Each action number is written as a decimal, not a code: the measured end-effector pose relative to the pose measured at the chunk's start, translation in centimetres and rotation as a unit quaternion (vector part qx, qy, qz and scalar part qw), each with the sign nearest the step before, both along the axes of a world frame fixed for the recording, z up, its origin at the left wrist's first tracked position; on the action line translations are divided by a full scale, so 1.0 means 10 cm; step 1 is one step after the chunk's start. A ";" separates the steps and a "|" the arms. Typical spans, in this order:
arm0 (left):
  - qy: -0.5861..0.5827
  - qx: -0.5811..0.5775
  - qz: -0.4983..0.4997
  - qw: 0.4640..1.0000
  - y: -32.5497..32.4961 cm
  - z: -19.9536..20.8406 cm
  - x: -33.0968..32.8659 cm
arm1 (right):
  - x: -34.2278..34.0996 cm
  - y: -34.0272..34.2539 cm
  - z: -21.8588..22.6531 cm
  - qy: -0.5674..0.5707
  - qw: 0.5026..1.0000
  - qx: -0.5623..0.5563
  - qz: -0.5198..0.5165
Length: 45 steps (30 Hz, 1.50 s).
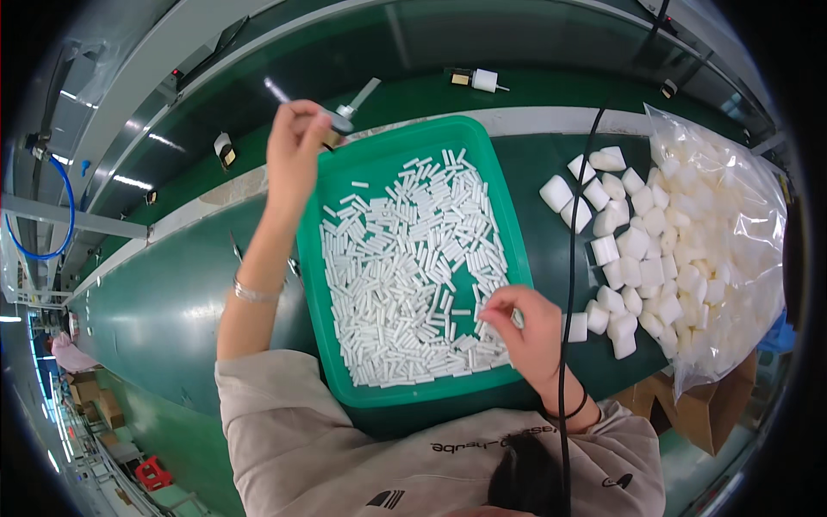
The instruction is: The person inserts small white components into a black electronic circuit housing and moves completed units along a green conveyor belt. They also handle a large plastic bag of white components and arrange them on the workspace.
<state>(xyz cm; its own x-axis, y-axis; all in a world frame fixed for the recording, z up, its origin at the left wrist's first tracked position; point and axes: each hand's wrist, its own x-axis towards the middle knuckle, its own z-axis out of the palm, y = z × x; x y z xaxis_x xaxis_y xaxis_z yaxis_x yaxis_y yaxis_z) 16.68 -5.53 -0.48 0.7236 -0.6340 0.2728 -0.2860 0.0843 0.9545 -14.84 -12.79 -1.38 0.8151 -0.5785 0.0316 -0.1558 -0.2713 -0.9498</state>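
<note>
A green plastic tray (506,211) lies in front of me, holding a great many short white tubes (388,302). Beyond its far left corner, my left hand (297,151) is closed on a small grey part (341,123); a light strip sticks out past it, and blur hides its exact kind. Low over the tray's right edge hovers my right hand (527,332), thumb and forefinger pinched close to the tubes. Whatever is between those fingertips is too small to make out.
White foam-like blocks (633,244) spill from a clear plastic bag (745,250) at the right. A black cable (572,258) hangs down before the bench. Along the green belt (388,95) at the back sits a small black-and-white part (485,81). An open cardboard box (711,414) stands lower right.
</note>
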 end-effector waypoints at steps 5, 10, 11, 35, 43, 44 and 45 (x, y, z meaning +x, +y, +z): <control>-0.108 0.010 -0.122 0.987 0.35 0.16 -1.24 | -0.09 -0.07 0.01 -0.122 0.991 0.021 -0.042; -0.295 0.064 -0.122 0.945 0.47 0.14 -1.50 | -0.11 -0.06 0.03 -0.162 0.977 0.126 -0.056; -0.305 0.055 -0.121 0.943 0.45 0.15 -1.52 | -0.12 -0.06 0.02 -0.172 0.975 0.128 -0.052; -0.398 -0.018 -0.183 0.899 0.47 0.13 -1.56 | -0.06 0.09 -0.04 -0.159 0.986 -0.048 -0.017; -0.153 0.094 -0.246 0.953 0.45 0.16 -1.65 | -0.10 0.03 0.01 -0.174 0.938 -0.299 0.026; -0.151 0.090 -0.253 0.951 0.44 0.16 -1.66 | -0.10 0.03 0.01 -0.169 0.938 -0.302 0.019; -0.090 0.104 -0.259 0.956 0.44 0.15 -1.66 | -0.10 0.02 0.02 -0.170 0.942 -0.288 0.032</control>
